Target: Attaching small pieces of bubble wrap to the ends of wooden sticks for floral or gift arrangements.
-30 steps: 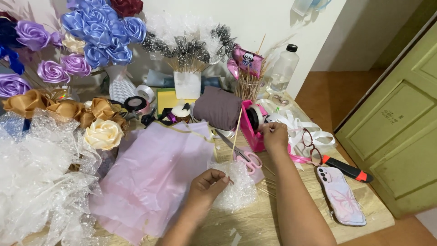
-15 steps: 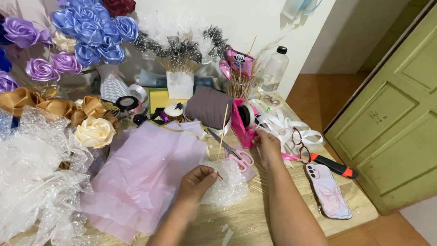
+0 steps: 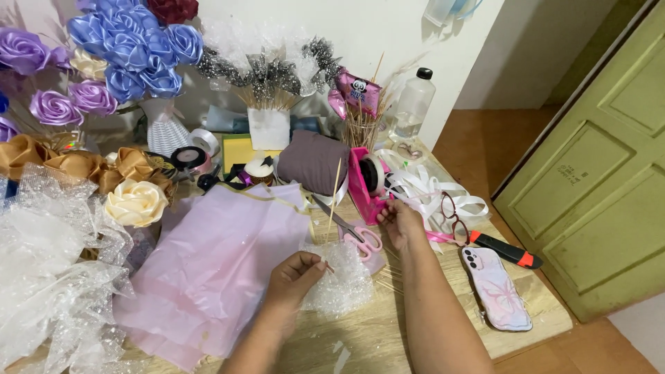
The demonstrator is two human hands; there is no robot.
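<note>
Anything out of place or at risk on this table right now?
Mostly craft clutter, nothing spilled. The phone lies close to the table front corner, and the orange-tipped cutter sits near the right edge beside it; either might get knocked off.

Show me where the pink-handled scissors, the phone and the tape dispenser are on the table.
pink-handled scissors (image 3: 365, 240), head view, on the pink handle loops.
phone (image 3: 497, 289), head view, on the middle of its patterned back.
pink tape dispenser (image 3: 359, 188), head view, on its pink side wall.

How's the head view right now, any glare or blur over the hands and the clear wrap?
Head view: even indoor light, soft shadows; both the left hand and right hand are sharp; small sparkles on the clear wrap, no washout; edges look slightly stretched.
</note>
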